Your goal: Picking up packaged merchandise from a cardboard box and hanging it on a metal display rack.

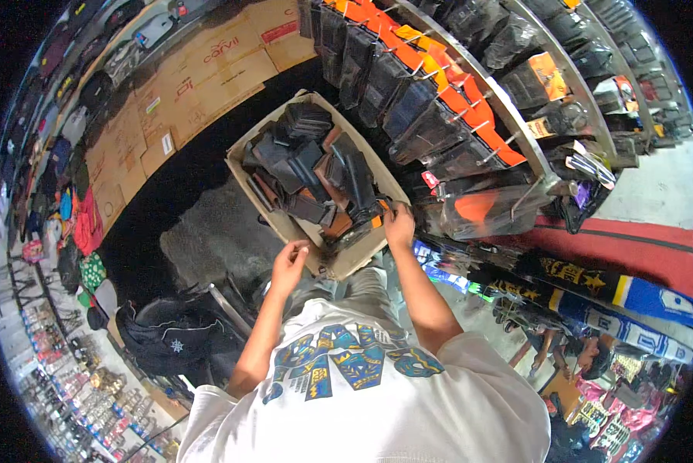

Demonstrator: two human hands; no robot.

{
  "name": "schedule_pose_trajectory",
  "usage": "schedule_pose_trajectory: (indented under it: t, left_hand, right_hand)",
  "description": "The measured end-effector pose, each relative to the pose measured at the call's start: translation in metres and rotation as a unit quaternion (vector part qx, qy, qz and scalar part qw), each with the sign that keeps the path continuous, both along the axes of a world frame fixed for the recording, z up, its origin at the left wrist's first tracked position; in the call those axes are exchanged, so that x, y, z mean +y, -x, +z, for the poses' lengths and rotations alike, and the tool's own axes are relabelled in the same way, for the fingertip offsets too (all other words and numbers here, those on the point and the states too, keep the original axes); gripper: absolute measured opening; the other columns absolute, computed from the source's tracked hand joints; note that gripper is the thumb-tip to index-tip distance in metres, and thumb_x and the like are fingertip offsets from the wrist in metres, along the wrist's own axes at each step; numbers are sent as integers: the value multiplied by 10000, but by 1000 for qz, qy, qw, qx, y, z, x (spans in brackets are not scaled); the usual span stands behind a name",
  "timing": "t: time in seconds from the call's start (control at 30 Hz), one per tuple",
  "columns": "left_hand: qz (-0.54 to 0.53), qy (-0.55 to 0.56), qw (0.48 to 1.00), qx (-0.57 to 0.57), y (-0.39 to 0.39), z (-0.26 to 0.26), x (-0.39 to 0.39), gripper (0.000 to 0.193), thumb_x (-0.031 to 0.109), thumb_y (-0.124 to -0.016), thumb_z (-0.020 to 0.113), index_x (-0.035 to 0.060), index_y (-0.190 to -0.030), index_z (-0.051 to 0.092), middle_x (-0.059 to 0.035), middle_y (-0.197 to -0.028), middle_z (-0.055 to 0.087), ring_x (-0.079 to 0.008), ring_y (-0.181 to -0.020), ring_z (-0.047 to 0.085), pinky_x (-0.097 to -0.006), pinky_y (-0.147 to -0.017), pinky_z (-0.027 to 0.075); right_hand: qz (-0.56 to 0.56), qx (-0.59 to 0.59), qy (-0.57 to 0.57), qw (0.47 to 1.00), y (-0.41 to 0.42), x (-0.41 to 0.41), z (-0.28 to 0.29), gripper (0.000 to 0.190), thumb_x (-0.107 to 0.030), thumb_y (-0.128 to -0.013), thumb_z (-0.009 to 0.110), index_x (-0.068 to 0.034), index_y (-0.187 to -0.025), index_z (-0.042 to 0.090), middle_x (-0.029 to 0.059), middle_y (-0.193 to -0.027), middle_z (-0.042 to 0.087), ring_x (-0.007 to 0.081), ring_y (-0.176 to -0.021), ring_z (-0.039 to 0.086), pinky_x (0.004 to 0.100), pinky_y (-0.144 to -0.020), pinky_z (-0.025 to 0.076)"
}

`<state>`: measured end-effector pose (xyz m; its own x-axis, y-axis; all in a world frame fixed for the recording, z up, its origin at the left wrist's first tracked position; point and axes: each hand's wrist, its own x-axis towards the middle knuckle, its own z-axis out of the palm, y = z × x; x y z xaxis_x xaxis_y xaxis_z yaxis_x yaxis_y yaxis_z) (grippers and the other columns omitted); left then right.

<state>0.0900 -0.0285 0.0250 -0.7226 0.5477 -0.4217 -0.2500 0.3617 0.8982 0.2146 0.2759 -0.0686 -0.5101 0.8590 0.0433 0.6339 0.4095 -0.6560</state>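
In front of me stands an open cardboard box point(248, 189), holding a jumbled pile of black and brown wallets point(300, 168). My right hand point(399, 227) is at the box's right rim, its fingers bent beside a black item with orange tags point(376, 221). Whether those fingers grip the item or only touch it is unclear. Just outside the near left side of the box is my left hand point(289, 266), its fingers curled and the fingertips close to the thumb. I cannot make out anything between them.
Packaged black goods with orange header cards point(404, 87) hang on metal pegs close to the box's right. Stacked cardboard cartons point(190, 81) line the far left. A black bag point(178, 335) lies left of me. Scarves point(612, 289) hang at right, near another person point(584, 353).
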Motion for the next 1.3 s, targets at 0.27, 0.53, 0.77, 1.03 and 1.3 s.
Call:
schedule_pose_trajectory:
  t: [0.27,0.53,0.77,1.03,1.3]
  left_hand:
    - [54,33,998,13,-19,-13,-32,229,167,-1077,631,24,-1250,676,-22,-1068,715,-99,-943,645,-272,-872,516]
    - [86,47,995,0,-37,-35,-52,223,167,-1074,633,20,-1234,683,-39,-1091,733,-100,-950,649,-270,-870,517]
    - [73,68,995,-6,-40,-40,-41,242,180,-1070,637,13,-1239,682,-46,-1091,742,-107,-972,653,-279,-893,520]
    - [98,37,995,-7,-48,-46,-28,241,172,-1067,636,12,-1243,677,-51,-1081,739,-110,-978,654,-278,-900,517]
    - [87,27,996,0,-51,-51,-22,255,182,-1062,643,21,-1256,683,-35,-1044,720,-114,-958,648,-278,-873,511]
  right_hand:
    - [102,-236,-109,960,10,8,-62,454,-146,-840,701,-155,-1294,701,110,-1108,748,342,-1045,698,508,-904,529]
    - [58,-383,-104,916,37,-8,-53,732,-283,-803,823,-180,-1484,577,28,-1306,657,239,-1210,611,505,-971,433]
    - [65,-387,-118,912,33,-8,-64,499,-310,-839,789,-172,-1299,654,37,-1274,653,248,-1213,598,495,-925,418]
    - [5,-413,-47,909,41,8,-94,173,-339,-906,746,-222,-1033,739,57,-1026,778,269,-984,725,486,-860,433]
    - [73,-157,-18,985,14,-1,-74,101,-166,-938,693,-110,-1014,731,152,-994,764,370,-908,732,497,-826,532]
